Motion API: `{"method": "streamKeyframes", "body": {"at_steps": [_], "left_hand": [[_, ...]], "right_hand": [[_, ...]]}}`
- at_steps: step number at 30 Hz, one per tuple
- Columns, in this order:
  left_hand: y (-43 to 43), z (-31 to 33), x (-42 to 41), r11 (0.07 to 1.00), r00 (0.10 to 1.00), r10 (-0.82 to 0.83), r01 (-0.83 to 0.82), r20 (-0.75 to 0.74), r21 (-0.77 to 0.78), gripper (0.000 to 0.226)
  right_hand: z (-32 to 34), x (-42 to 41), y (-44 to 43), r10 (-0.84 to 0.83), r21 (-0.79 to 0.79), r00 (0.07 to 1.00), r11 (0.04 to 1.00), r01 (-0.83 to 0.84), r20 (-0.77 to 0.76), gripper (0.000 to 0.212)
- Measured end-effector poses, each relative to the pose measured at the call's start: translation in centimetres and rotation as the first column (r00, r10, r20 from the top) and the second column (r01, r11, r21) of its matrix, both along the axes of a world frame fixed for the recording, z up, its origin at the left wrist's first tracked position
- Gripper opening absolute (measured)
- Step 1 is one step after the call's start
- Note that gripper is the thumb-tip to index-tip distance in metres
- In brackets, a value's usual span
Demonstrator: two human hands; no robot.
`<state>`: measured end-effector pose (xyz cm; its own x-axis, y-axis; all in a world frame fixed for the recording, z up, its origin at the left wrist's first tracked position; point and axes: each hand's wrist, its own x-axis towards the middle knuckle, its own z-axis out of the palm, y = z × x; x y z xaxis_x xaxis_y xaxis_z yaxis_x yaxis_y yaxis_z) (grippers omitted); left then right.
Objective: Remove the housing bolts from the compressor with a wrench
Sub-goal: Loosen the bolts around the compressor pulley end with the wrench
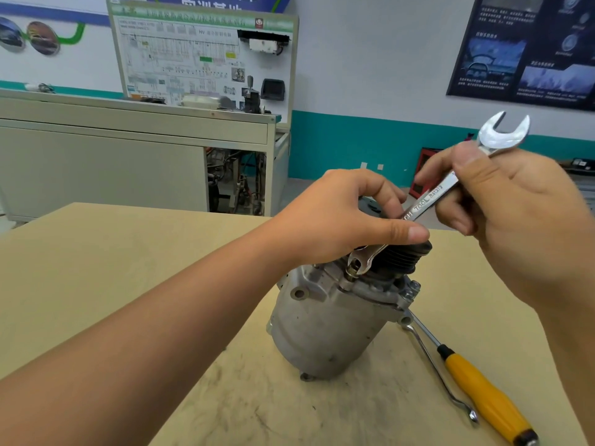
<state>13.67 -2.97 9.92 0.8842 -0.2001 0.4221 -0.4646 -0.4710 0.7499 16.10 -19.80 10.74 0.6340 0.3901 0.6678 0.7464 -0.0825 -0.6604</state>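
Silver-grey metal front and centre: the compressor (325,320) stands on end on the tan wooden table (128,252), slightly tilted, its black ribbed pulley (405,255) pointing up and away. On its upper flange, at the near left, sits a bolt (351,272), and the lower open end of the wrench (428,201) is right there around the bolt head. The wrench slants up to the right, its other open end high in the air. The left hand (347,217) comes in from the lower left and sits over the top of the compressor, fingers curled down onto the black pulley, thumb stretched out across the wrench shaft. The right hand (515,220) has the upper part of the shaft, pinched between thumb and curled fingers. On the table to the right of the compressor lies a screwdriver (483,391) with a yellow handle, tip towards the compressor's base, and just beside it a thin bent metal rod (428,352) running much the same way. Behind the table stand a grey cabinet (128,162) and a white wiring display board (203,56), with a dark poster (531,53) on the wall at the right.
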Motion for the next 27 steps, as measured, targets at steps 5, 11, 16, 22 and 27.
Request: {"method": "streamKeyframes", "body": {"at_steps": [5, 11, 16, 22, 27], "left_hand": [[-0.4, 0.1, 0.0, 1.0, 1.0, 0.021, -0.021, 0.01, 0.009, 0.024], [-0.9, 0.2, 0.3, 0.993, 0.995, 0.089, -0.092, 0.049, 0.07, 0.027], [-0.4, 0.3, 0.6, 0.997, 0.999, 0.052, -0.052, -0.006, 0.061, 0.019], [0.5, -0.2, 0.5, 1.0, 0.997, 0.02, -0.021, -0.073, -0.011, 0.014], [0.9, -0.5, 0.2, 0.999, 0.999, 0.024, -0.026, -0.049, -0.037, 0.022]], "right_hand": [[0.1, 0.4, -0.5, 0.003, 0.035, 0.999, 0.999, -0.001, -0.052, 0.033], [0.4, 1.1, -0.1, 0.199, 0.212, 0.911, 0.969, -0.127, -0.362, 0.034], [1.0, 1.7, 1.2, 0.066, 0.105, 0.942, 0.994, -0.033, -0.329, 0.035], [1.6, 1.9, 2.7, -0.083, -0.063, 0.989, 0.995, 0.075, -0.125, 0.032], [1.3, 1.2, 3.1, 0.005, 0.031, 1.0, 1.0, -0.005, 0.003, 0.027]]}}
